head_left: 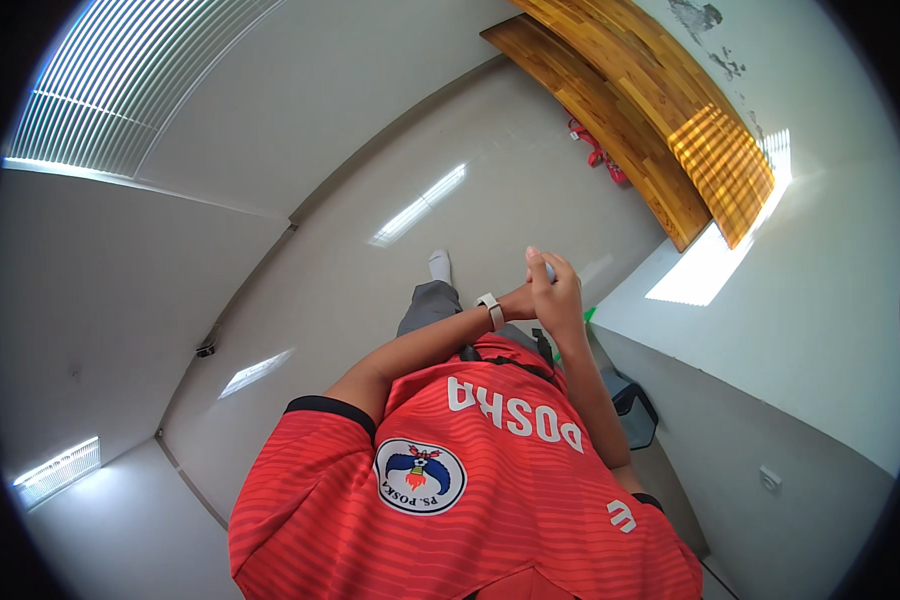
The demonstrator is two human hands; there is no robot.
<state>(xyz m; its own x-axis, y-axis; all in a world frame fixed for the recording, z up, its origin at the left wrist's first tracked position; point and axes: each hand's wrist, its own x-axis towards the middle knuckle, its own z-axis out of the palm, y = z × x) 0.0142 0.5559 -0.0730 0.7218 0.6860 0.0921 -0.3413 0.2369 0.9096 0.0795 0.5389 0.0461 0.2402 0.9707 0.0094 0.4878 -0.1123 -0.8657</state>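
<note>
In front of my waist my two hands are together. My right hand (560, 292) is closed, its thumb and fingers wrapped round a small pale lavender thing (550, 272); only a bit of it shows, so its kind is unclear. My left hand (519, 301) reaches in from the left, with a white-banded watch (491, 311) on the wrist. Its fingers are hidden behind the right hand. Below them are my red shirt (510, 470) and grey trousers (426, 305), with one foot in a white sock (439, 265) on the floor.
A wooden bench or shelf (630, 110) stands at the far right, red shoes (602, 160) by its lower edge. A white ledge (710, 350) rises close on my right, with a dark chair (632, 412) beside it. A pale wall (210, 190) runs along the left.
</note>
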